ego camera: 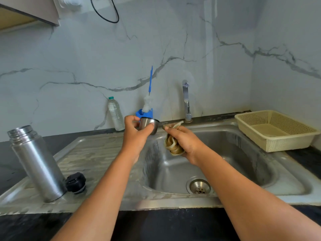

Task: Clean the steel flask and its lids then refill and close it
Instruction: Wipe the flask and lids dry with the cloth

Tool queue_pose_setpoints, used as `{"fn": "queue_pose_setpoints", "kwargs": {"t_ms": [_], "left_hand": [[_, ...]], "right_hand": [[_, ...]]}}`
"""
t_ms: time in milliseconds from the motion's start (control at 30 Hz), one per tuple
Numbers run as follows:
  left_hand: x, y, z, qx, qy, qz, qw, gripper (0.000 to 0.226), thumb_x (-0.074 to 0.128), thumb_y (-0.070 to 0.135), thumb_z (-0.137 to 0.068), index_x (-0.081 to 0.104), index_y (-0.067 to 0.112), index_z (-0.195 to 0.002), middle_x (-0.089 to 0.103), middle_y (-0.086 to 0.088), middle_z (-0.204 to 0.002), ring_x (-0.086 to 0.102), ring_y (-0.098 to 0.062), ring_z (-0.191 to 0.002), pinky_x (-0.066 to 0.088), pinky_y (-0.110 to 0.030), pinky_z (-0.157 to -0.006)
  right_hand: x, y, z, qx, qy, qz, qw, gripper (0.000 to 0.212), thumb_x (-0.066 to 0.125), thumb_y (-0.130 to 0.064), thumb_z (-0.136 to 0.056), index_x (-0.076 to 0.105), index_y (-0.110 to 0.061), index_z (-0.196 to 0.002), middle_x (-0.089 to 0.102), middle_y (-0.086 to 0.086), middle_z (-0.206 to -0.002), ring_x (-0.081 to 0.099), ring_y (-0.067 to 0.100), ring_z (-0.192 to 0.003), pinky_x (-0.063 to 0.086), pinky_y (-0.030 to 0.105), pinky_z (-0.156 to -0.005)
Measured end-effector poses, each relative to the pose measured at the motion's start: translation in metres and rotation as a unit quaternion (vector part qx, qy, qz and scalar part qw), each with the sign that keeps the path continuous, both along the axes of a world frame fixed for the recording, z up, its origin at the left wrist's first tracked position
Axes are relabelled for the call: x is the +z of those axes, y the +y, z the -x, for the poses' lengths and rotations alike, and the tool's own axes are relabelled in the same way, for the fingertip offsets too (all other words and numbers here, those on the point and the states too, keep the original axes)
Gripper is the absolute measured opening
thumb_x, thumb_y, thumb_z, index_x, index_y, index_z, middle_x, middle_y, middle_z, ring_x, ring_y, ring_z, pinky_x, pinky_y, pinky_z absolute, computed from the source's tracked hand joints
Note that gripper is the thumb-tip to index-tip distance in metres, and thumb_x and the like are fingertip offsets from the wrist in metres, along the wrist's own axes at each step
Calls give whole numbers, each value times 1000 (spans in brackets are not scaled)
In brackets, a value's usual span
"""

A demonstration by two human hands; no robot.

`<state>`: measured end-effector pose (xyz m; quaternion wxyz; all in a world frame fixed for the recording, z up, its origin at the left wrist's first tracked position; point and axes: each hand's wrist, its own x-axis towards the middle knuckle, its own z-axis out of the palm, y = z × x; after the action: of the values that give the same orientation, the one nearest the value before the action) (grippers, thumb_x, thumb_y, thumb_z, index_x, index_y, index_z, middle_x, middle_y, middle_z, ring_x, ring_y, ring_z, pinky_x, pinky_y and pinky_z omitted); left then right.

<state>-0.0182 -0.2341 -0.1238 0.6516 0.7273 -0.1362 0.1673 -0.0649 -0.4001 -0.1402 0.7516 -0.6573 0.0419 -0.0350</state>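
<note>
Steel flask [36, 162]: uncapped, upright on the drainboard of the sink [243, 153], well left of the basin. Rigid, smooth-walled, probably slippery when wet; best taken round the mid-body with a full wrap.

Black inner lid [75, 183]: on the drainboard, just beside the flask's base. Light, ridged; easy to pinch at the rim.

Steel cup lid [149, 125]: held over the basin's left edge. Light, stiff, thin-rimmed; safest gripped across the wall, as now.

Left hand [135, 134]: fingers and thumb curled round the cup lid.

Right hand [182, 141]: closed on a bunched tan cloth [173, 145], soft and limp, near the cup lid but apart from it.

Also present: tap [186, 101], no water seen running; plastic water bottle [116, 113] and blue bottle brush [150, 80] at the wall; cream basket [278, 133] on the dark tabletop [57, 138].

Judged step: wiping the cup lid; flask not yet refilled or closed.
</note>
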Motion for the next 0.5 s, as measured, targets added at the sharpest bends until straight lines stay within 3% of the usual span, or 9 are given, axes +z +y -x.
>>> {"fn": "queue_pose_setpoints", "kwargs": {"t_ms": [100, 167, 233, 333, 500], "left_hand": [[0, 34, 25, -5, -8, -62, 998, 51, 71, 46, -62, 58, 58, -110, 62, -6, -112, 65, -21, -96, 58, -39, -84], [-9, 67, 41, 45, -13, -135, 990, 37, 73, 46, -65, 64, 49, -101, 63, -8, -113, 64, -22, -94, 54, -32, -76], [-22, 97, 51, 89, 12, -170, 981, 27, 81, 43, -73, 64, 39, -93, 64, -5, -106, 64, -20, -89, 48, -29, -69], [-41, 132, 63, 124, 56, -210, 968, 28, 88, 38, -77, 65, 24, -85, 68, -3, -89, 64, -18, -79, 45, -29, -63], [-54, 153, 77, 155, 45, -311, 937, 38, 92, 46, -71, 68, 20, -84, 55, 8, -97, 54, -7, -86, 33, -11, -64]], "right_hand": [[6, 26, 8, 12, -54, 42, 998, 18, 70, -36, -95, 66, -19, -96, 66, -1, -74, 63, 11, -68, 54, 25, -67], [10, 48, 11, 27, -74, 97, 992, 10, 68, -30, -96, 68, -20, -94, 66, -5, -73, 62, 7, -66, 50, 16, -61], [13, 70, 13, 45, -78, 163, 982, 11, 66, -26, -98, 71, -16, -98, 67, -4, -76, 63, 7, -69, 49, 16, -62], [14, 99, 16, 66, -75, 237, 966, 10, 64, -27, -98, 69, -20, -92, 69, -2, -77, 66, 13, -74, 55, 25, -70], [13, 133, 25, 69, -103, 325, 938, 7, 63, -32, -98, 64, -30, -92, 71, -5, -78, 70, 12, -75, 59, 29, -75]]}}
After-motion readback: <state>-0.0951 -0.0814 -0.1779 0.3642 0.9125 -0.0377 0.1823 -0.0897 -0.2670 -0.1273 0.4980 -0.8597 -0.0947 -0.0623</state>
